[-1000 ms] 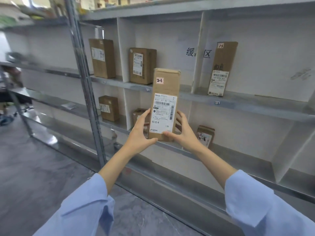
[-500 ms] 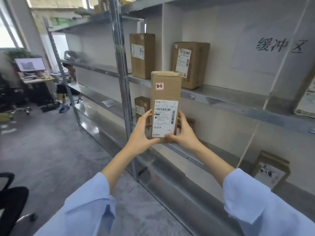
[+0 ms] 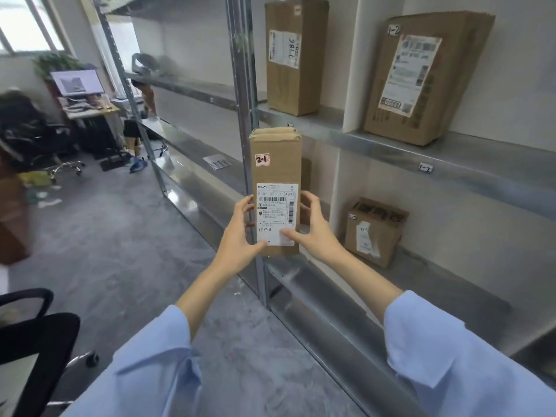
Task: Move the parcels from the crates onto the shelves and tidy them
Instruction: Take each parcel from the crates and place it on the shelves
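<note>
Metal shelf (image 3: 400,152) tagged "1-2", both hands' fingers (image 3: 313,203) grasping parcel (image 3: 275,173) marked "2-1"

Both arms wore loose, pale blue sleeves (image 3: 156,365), wide at the cuff and creased, ending partway along the forearms; the left hand (image 3: 240,236) and right hand (image 3: 316,233) were bare.

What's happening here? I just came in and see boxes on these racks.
A person in a blue shirt holds a tall parcel upright in front of the metal shelves, left hand and right hand gripping its lower sides. Its sticker reads 2-1. It is not yet shelved. Three other parcels already stand on the shelves: two above, one of them marked 1-2, and a small one below.
</note>
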{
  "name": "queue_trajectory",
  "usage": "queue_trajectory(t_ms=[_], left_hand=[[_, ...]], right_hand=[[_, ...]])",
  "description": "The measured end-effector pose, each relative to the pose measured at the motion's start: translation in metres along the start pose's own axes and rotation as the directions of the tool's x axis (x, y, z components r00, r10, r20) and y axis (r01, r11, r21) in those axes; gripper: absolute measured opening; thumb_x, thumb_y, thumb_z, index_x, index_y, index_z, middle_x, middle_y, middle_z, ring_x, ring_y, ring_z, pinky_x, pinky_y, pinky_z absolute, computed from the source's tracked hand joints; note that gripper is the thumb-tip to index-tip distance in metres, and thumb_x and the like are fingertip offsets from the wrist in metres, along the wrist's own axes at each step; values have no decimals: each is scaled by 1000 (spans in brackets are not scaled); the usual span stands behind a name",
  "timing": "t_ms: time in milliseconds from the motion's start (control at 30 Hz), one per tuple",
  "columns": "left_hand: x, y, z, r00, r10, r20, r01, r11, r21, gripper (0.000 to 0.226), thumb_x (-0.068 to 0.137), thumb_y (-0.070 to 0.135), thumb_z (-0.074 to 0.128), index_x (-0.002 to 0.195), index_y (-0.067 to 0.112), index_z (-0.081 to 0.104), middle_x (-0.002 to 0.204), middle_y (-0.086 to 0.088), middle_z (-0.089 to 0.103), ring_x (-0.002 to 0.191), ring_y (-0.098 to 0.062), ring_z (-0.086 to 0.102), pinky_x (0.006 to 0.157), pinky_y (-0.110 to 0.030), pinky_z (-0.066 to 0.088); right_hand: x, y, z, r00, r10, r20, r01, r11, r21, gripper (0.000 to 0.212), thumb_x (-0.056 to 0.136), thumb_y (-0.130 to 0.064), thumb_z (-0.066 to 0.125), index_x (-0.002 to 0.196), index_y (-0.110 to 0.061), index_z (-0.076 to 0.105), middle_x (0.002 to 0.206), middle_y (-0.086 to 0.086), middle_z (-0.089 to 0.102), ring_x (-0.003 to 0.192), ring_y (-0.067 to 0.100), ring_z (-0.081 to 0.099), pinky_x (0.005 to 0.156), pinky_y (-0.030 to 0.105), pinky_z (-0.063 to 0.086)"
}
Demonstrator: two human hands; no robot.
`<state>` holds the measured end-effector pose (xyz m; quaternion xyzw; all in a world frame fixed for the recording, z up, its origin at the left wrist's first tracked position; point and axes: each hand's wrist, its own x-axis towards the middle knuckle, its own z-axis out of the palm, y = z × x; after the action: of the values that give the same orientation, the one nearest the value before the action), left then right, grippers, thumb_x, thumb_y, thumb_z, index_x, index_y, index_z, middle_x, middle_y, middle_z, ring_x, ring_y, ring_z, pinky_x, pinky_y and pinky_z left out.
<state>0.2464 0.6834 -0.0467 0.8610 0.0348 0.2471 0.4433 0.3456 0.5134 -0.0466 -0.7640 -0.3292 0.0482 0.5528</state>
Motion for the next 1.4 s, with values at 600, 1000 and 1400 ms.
queue_trajectory(t_ms=[600, 1000, 1400], left_hand=[[174, -166, -18, 916, 147, 372, -125, 989, -82, 90, 79, 19, 76, 151, 34, 24, 146, 9, 43, 132, -6, 44, 104, -41, 46], [247, -218, 36, 820, 153, 551, -239, 967, 86, 75, 91, 32, 64, 153, 35, 23, 156, 10, 30, 139, -14, 36, 111, -44, 36], [301, -277, 104, 763, 202, 614, -497, 791, 357, 63, 96, 57, 28, 154, 32, 24, 156, 6, 34, 138, -18, 35, 104, -36, 29]], right_hand=[[137, 79, 107, 867, 247, -432, -259, 965, 31, 85, 80, -9, 77, 148, -20, 28, 137, -6, 55, 125, 10, 53, 108, 36, 43], [173, 167, 78, 674, 320, -666, -419, 908, 11, 82, 86, -16, 74, 150, -21, 23, 142, 1, 53, 131, 17, 49, 109, 35, 38], [202, 259, 51, 454, 448, -770, -608, 788, 100, 82, 92, -29, 67, 155, -21, 17, 141, 13, 53, 125, 38, 53, 97, 43, 44]])
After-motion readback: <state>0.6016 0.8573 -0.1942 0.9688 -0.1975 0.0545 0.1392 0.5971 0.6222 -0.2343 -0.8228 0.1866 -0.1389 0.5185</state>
